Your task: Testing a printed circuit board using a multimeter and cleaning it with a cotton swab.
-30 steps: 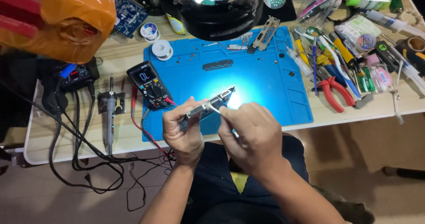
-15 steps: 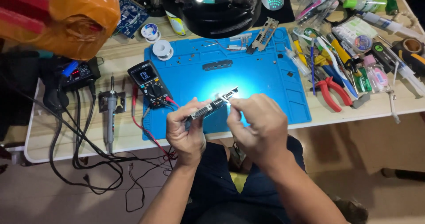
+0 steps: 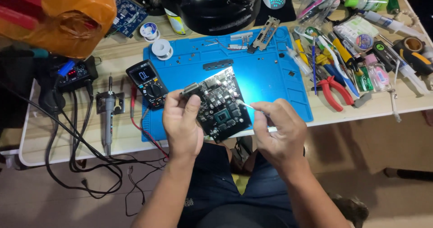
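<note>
The circuit board [image 3: 219,104], edge-on a moment before, had been turned face-up, so its chips now showed under the light above the blue mat [image 3: 270,70]. The left hand [image 3: 182,124] pinched the board's left edge; the right hand [image 3: 278,131] pinched a thin white swab [image 3: 246,104], its tip touching the board's right side. An orange bag [image 3: 67,16] sat at the table's [image 3: 126,52] far left, and a green bottle [image 3: 367,2] lay far right.

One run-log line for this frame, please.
left hand: holds circuit board, face up | right hand: swab tip at board edge | below: blue mat
</note>
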